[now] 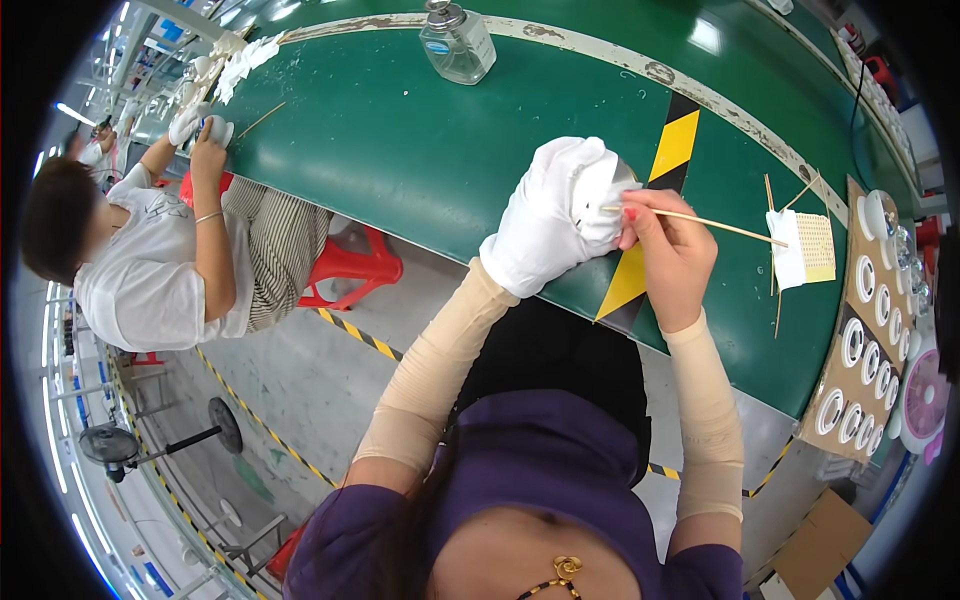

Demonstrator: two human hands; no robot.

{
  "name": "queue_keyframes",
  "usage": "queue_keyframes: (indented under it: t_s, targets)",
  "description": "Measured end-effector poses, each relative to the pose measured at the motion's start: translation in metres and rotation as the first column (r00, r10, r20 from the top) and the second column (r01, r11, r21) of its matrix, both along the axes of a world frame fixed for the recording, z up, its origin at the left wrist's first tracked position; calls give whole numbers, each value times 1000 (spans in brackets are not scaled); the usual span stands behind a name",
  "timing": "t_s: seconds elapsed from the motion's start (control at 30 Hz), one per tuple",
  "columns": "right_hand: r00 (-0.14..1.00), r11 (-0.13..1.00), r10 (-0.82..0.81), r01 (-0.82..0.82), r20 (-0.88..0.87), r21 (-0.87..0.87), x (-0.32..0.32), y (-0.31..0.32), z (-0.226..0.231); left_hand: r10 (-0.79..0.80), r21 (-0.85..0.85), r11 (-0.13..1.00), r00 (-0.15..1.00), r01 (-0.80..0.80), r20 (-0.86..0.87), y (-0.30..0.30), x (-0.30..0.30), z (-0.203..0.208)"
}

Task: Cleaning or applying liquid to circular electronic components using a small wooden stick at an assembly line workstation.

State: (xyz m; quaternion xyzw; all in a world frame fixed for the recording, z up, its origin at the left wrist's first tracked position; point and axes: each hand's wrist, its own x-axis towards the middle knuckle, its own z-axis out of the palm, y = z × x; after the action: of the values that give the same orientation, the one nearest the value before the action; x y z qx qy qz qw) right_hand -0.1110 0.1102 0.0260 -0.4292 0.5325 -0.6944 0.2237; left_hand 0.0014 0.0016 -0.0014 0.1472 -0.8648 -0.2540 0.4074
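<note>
My left hand [540,225], in a white glove, is closed round a small white part [597,195] with dark marks on its face; the glove hides much of its shape. My bare right hand [678,262] pinches a thin wooden stick [735,229] between thumb and fingers. One end of the stick meets the face of the white part. Its other end points right, toward a white cloth [785,250] that lies against a yellowish dotted pad [818,247]. Several more thin sticks [771,195] lie around the cloth and pad.
A glass bottle [460,50] with a metal top stands at the far side of the green table [380,130]. At right, a cardboard sheet [840,350] carries several white rings. Left, a co-worker [170,260] handles a white part beside a red stool [355,268].
</note>
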Motion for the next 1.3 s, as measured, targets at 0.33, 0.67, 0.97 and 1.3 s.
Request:
queue_keyframes:
  t_s: [0.33, 0.67, 0.97, 1.3]
  targets:
    - [850, 997, -70, 43, -522, -64, -4, 0, -4, 109, 89, 990, 994, -111, 22, 6, 0, 6]
    - [924, 989, -148, 142, -352, -43, -3, -7, -8, 87, 142, 986, 996, -88, 12, 10, -1, 5]
    - [913, 997, -77, 63, -401, -48, -6, 0, -10, 98, 136, 985, 994, -103, 38, 11, 0, 6]
    - [969, 1000, -17, 15, -247, -11, -5, 4, -19, 131, 131, 982, 991, -134, 30, 10, -4, 3]
